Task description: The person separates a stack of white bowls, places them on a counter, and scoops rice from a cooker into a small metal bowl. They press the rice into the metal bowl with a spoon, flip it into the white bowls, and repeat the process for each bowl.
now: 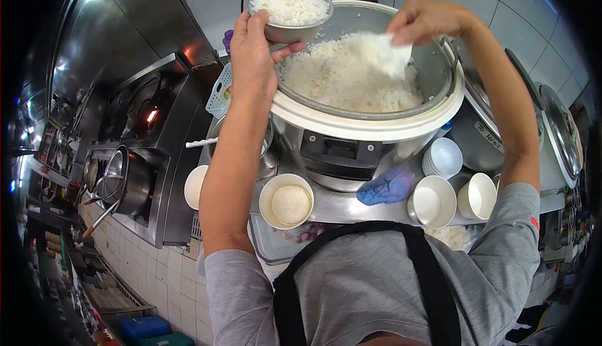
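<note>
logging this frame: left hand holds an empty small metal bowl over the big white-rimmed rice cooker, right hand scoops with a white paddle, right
No. The head view shows the small round metal bowl in the left hand is filled with white rice, not empty. It is over the big white-rimmed rice cooker, and the right hand scoops with a white paddle.

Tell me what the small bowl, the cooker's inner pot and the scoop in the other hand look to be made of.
Small bowl in the left hand: metal, likely stainless steel, going by its dull grey sheen and soft reflections.
Inner pot: also metal, with a brushed grey wall; it could be aluminium or steel.
Scoop in the right hand: probably white matte plastic, but it is blurred, so this is uncertain.
</note>
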Motion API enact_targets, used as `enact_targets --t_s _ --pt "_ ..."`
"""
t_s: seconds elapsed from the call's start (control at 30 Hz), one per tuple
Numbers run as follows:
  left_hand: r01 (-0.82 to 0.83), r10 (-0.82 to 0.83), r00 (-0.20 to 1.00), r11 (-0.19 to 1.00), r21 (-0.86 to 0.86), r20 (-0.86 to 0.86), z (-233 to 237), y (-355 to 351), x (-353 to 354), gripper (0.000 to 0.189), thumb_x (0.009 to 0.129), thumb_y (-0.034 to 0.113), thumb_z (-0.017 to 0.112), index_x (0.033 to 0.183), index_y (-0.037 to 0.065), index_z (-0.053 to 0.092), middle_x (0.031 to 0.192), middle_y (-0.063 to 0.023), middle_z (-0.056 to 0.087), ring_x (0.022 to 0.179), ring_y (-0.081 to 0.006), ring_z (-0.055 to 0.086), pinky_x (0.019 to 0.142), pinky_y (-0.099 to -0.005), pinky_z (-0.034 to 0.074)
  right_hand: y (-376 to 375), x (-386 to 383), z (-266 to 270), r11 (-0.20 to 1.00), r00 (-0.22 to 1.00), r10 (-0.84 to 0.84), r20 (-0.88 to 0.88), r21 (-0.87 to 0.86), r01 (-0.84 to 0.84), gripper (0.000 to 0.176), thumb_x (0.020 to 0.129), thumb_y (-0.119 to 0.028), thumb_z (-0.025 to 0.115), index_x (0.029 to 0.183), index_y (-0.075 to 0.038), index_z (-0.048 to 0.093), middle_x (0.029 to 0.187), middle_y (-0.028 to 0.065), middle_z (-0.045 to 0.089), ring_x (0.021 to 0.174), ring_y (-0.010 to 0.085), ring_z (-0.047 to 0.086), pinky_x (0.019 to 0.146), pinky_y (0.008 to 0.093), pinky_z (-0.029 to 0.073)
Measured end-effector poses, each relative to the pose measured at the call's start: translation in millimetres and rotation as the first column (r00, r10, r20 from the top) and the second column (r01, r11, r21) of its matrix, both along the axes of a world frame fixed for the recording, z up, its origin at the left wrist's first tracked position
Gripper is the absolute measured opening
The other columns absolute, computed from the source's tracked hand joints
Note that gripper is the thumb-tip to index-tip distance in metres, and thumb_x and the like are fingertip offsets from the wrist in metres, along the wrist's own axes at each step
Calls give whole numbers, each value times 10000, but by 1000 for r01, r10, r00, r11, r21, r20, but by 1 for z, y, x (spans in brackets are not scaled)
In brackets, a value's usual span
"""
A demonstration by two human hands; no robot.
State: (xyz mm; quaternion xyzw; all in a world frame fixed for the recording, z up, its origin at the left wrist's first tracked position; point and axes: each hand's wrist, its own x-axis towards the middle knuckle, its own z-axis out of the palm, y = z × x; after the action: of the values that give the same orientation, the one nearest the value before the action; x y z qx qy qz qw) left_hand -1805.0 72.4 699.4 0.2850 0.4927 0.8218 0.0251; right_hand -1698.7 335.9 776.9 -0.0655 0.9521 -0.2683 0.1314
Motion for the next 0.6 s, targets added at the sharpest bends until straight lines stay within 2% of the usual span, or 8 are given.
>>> enact_targets --t_s 0.07,0.13,0.17,0.27,0.33,0.43,0.53,0.6 --pt "-11 12 1000 1000 -18 20 1 2 2 429 886 221 487 1211 -44 396 1044 -187 544 904 -277 617 607 -351 593 6 -5 11 994 968 -106 -226 -23 104 280 847 -380 636 854 -104 681 562 -79 468 498 5 402 419 199 302" --pt "2 -2 1000 999 -33 0 1 1 4 429 887 220 485 1212 -46 398 1040 -186 554 889 -274 625 598 -344 592 7 -16 20 980 874 -165 -458 22 196 278 887 -340 589 900 -73 664 604 -31 519 511 37 462 425 223 358" --pt "10 -10 1000 999 -42 -10 2 2 5 429 888 220 483 1212 -48 398 1038 -186 560 881 -273 628 594 -340 591 -35 7 44 911 829 -353 -434 43 410 204 875 -220 535 937 -61 649 627 68 571 557 174 541 548 313 440" --pt "3 -5 999 998 -61 -33 1 2 6 415 890 219 478 1200 -49 414 1025 -174 573 870 -273 635 586 -336 591 -12 -44 -12 913 627 -250 -737 36 406 285 902 -273 552 1023 -26 628 699 72 599 532 131 540 497 279 454" --pt "9 -11 1000 995 -98 -18 2 1 6 414 890 216 474 1201 -51 419 1029 -174 575 867 -270 638 573 -331 591 -83 -12 -27 836 639 31 -768 371 404 346 898 -211 524 1190 -28 562 830 170 634 599 243 593 606 352 510" --pt "27 -27 1000 992 -119 5 1 0 6 425 887 214 475 1208 -59 421 1036 -179 577 849 -266 643 558 -326 592 -112 -4 -62 751 503 217 -837 472 461 418 890 -140 507 1308 -112 496 876 192 645 662 282 605 644 382 512" --pt "59 -60 998 992 -113 -8 2 1 5 449 883 217 480 1221 -70 412 1039 -186 579 821 -261 647 549 -327 592 -110 18 -14 836 689 54 -723 410 364 451 888 -102 508 1336 -138 474 877 225 641 719 301 616 666 386 509" --pt "111 -116 993 987 -115 -37 2 1 7 455 883 220 483 1223 -74 414 1035 -186 582 810 -256 647 549 -333 593 -97 23 -10 903 566 113 -817 322 284 358 873 -104 525 1227 -49 537 837 202 651 727 270 622 674 354 495"
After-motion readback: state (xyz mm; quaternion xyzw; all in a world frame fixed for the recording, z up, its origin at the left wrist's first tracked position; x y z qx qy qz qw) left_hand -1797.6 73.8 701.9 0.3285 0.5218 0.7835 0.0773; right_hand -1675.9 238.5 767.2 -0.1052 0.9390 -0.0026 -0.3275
